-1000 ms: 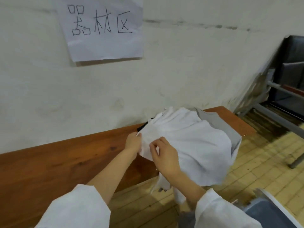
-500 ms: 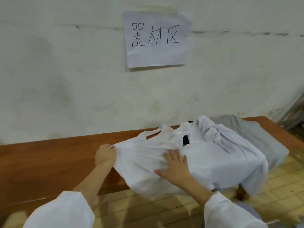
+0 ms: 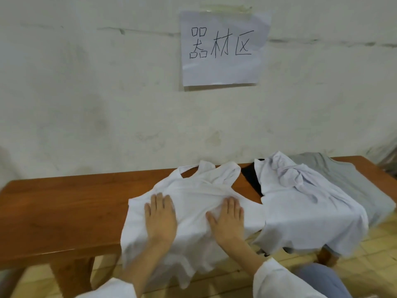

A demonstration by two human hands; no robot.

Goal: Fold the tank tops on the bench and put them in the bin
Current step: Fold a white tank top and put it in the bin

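A white tank top [image 3: 193,194] lies spread on the wooden bench [image 3: 64,203], straps toward the wall, its hem hanging over the front edge. My left hand [image 3: 160,218] and my right hand [image 3: 227,220] press flat on it, palms down, fingers apart, holding nothing. To the right lies a crumpled pile: another white top [image 3: 300,201] over a black garment [image 3: 252,181] and a grey top [image 3: 343,181]. The bin is out of view.
A paper sign [image 3: 223,48] with handwritten characters is taped to the white wall behind the bench. Yellow tiled floor [image 3: 376,244] shows at lower right. My blue-clad knee [image 3: 322,280] is at the bottom right.
The white tank top has been pulled left off the pile and laid out on the bench. Both hands moved from gripping its edge to lying flat on it.
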